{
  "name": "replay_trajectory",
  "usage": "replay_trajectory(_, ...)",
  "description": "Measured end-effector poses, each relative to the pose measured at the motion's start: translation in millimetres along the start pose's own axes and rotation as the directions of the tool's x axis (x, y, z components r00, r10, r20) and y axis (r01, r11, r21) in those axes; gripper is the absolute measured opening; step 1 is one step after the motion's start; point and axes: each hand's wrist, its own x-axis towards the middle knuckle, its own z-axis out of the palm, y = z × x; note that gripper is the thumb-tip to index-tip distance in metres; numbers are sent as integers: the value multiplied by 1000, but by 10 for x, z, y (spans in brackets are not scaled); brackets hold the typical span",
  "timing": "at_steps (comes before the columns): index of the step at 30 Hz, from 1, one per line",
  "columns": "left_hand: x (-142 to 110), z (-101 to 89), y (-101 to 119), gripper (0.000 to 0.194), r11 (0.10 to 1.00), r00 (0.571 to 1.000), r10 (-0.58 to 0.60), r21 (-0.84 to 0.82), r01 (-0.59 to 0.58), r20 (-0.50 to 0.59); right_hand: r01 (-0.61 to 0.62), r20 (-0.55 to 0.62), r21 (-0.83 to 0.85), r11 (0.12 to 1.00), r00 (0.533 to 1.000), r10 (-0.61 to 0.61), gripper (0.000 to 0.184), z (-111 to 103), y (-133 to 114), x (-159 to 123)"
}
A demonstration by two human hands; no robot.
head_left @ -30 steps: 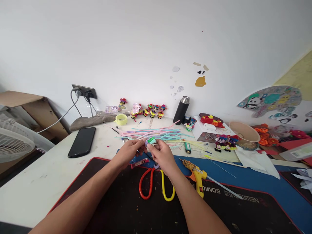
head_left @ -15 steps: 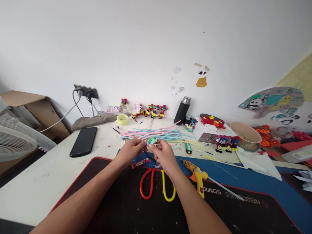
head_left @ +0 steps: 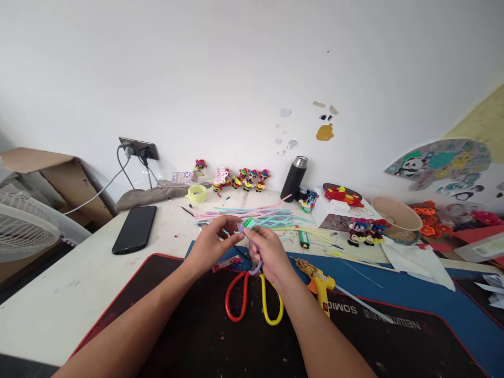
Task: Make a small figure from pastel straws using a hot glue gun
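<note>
A small green and purple piece of bent pipe cleaner is pinched between the thumb and fingers of my right hand. A purple stem hangs in a curve below that hand. My left hand is beside the piece, thumb and fingers apart, their tips close to its purple end; whether they touch it is unclear. Below both hands lie scissors with one red and one yellow handle, their blades partly hidden. Behind the hands lies a pile of pink, blue and purple pipe cleaners.
A yellow glue gun lies right of the scissors on the dark mat. A phone is at left. Along the wall stand a yellow tape roll, several small figures and a black flask. A green lighter lies right.
My left fingers have loosened and spread from their pinch on the piece. My right hand keeps hold of it, and the piece has turned, with more of its purple stem showing.
</note>
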Motion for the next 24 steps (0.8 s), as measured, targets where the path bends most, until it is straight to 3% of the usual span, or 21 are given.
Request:
replay_trajectory(5,-30,26,-22,28,987,994,114,118,-112,-4,10,21,-3,1000,1000,-10,43,16,-6,-10)
replay_trajectory(11,-33,21,-63,22,964,985,172,206,-168,0,3,34,-30,1000,999,-2,45,29,-12,-25)
replay_trajectory(20,-20,35,-76,21,965,984,178,200,-169,-27,-22,68,-52,998,997,25,46,32,18,-24)
replay_trajectory(24,-8,18,-69,22,984,991,116,147,-104,-71,-28,78,-53,998,996,32,45,28,14,-25)
